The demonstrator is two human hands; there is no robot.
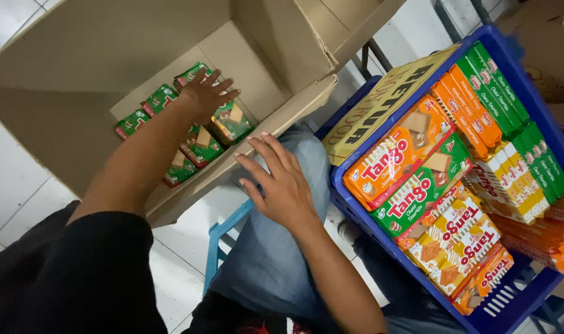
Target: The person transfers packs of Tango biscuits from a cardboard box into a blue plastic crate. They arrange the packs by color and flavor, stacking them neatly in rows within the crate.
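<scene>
Cardboard box: it lies open in front of you, flaps spread, and holds a row of green wafer packs along its floor — the row runs diagonally from lower left to upper right.
Blue crate: it sits at your right, packed with wafer packs in orange, green, yellow-and-white and more colours standing on edge at the far side; a flattened yellow cardboard sheet leans against its left wall.
Left hand: your arm reaches into the box, fingers spread flat on top of the green packs at the upper end of the row — pressing, not clamped around any.
Right hand: it rests open, fingers apart, on your jeans-clad knee, fingertips just at the box's front edge; it holds nothing.
Pack direction: each green pack's long axis crosses the row, pointing roughly toward the box's front edge.
Open room: bare box floor shows behind and left of the row; the walls rise close around it.
Edges: the box's front edge lies between your two hands; a narrow strip of white tiled floor shows beside the box.
</scene>
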